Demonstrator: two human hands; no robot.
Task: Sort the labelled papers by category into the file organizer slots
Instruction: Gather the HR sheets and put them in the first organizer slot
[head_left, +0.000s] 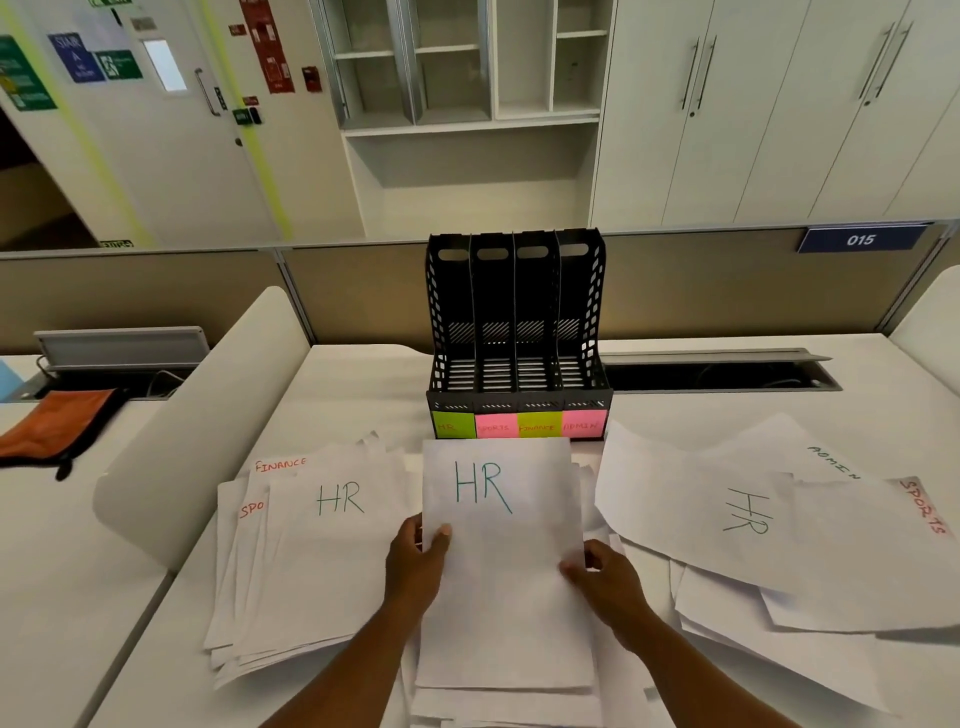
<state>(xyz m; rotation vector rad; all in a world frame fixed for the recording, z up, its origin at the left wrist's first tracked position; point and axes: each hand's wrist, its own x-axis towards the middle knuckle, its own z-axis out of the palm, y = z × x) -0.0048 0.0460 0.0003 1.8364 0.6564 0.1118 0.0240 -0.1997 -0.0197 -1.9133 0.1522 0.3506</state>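
A white sheet marked HR (501, 540) is held upright-facing in front of me, over a loose stack. My left hand (415, 566) pinches its left edge and my right hand (605, 579) grips its right edge. Behind it stands the black file organizer (517, 332) with four empty slots, tagged HR, SPORTS, FINANCE and ADMIN on coloured notes (519, 425). A left pile (311, 561) shows an HR sheet on top, with FINANCE and SPO edges peeking out. A right pile (753, 525) shows HR, ADMIN and SPORTS sheets.
A white curved divider (208, 415) rises at the left of the desk. An orange and black pouch (57, 426) lies on the neighbouring desk. An open cable tray (722, 371) runs behind the organizer on the right, below a beige partition (727, 280).
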